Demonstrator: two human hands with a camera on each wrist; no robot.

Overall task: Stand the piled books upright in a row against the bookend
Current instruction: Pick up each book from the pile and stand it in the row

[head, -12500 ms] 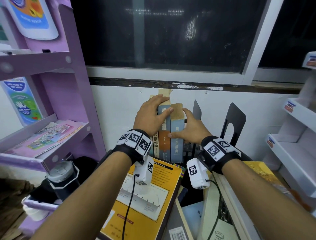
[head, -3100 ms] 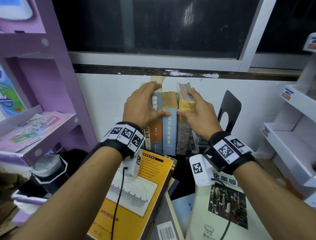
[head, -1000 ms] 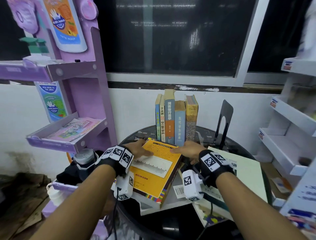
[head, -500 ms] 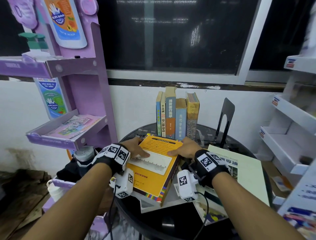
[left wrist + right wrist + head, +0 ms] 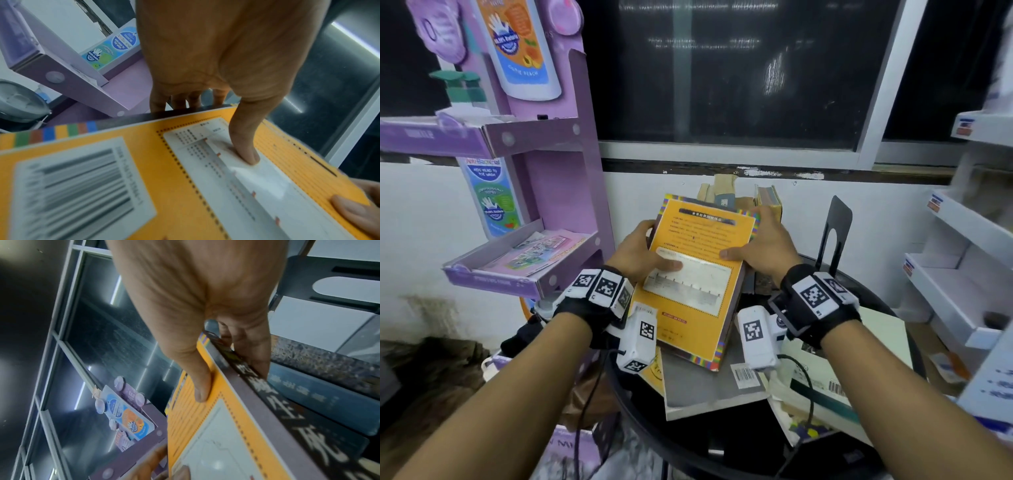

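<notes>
I hold an orange-covered book off the pile, tilted up with its far edge toward the standing row. My left hand grips its left edge, thumb on the cover and fingers behind. My right hand grips its right side, thumb on the cover and fingers along the dark spine. Behind it stand several upright books against the wall, mostly hidden. The black bookend stands to their right with a gap between. A grey book and a white one lie flat below.
The books rest on a round black table. A purple display rack stands close on the left and white shelves on the right. A white wall and a dark window lie behind the row.
The orange book lay flat on the pile with both hands at its far end. Now both hands have lifted it and tipped it up toward the standing books.
</notes>
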